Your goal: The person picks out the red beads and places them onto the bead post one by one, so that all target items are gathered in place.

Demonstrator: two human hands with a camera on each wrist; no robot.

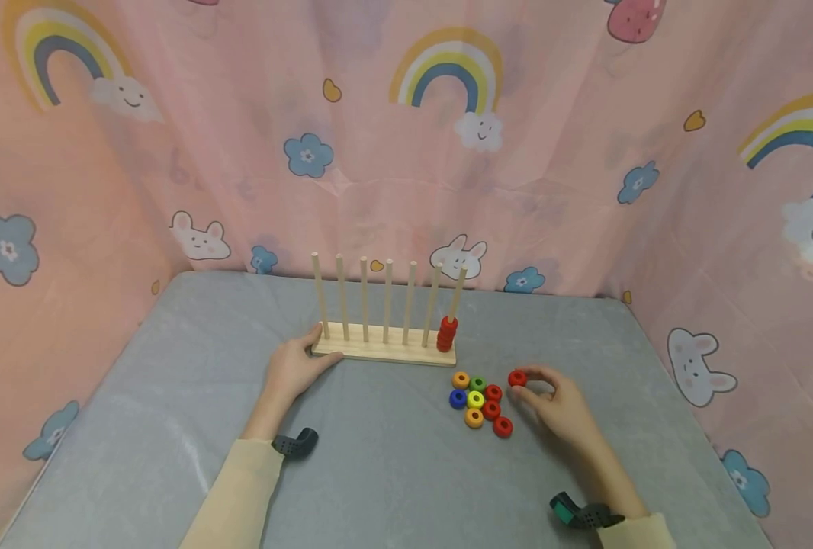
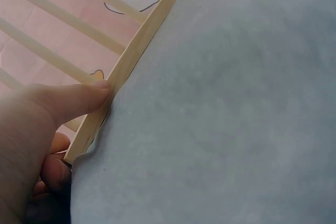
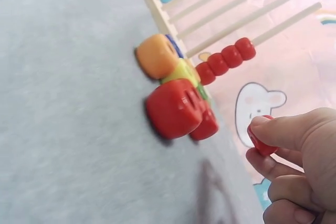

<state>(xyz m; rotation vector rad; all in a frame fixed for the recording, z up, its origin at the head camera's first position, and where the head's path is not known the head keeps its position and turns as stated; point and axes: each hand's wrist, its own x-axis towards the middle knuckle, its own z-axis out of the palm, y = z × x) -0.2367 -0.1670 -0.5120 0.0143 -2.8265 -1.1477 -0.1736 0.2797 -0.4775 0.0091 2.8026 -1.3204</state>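
Observation:
A wooden peg rack [image 1: 379,349] with several upright pegs stands on the table. Its rightmost peg carries a stack of several red beads [image 1: 447,335]; the other pegs are bare. My left hand [image 1: 293,371] grips the rack's left end, its thumb [image 2: 86,100] along the front edge of the base and other fingers at the far side. To the right, my right hand [image 1: 563,410] pinches a red bead [image 3: 261,141] between thumb and fingers, above the table. Beside it lies a cluster of loose beads: three red, two orange, a yellow bead [image 1: 475,400], a green bead [image 1: 478,383] and a blue bead [image 1: 457,399].
The table [image 1: 372,465] has a grey cloth cover. A pink patterned curtain [image 1: 372,206] hangs behind it and along both sides. Each wrist wears a dark strap, the left strap [image 1: 297,444] near the sleeve cuff.

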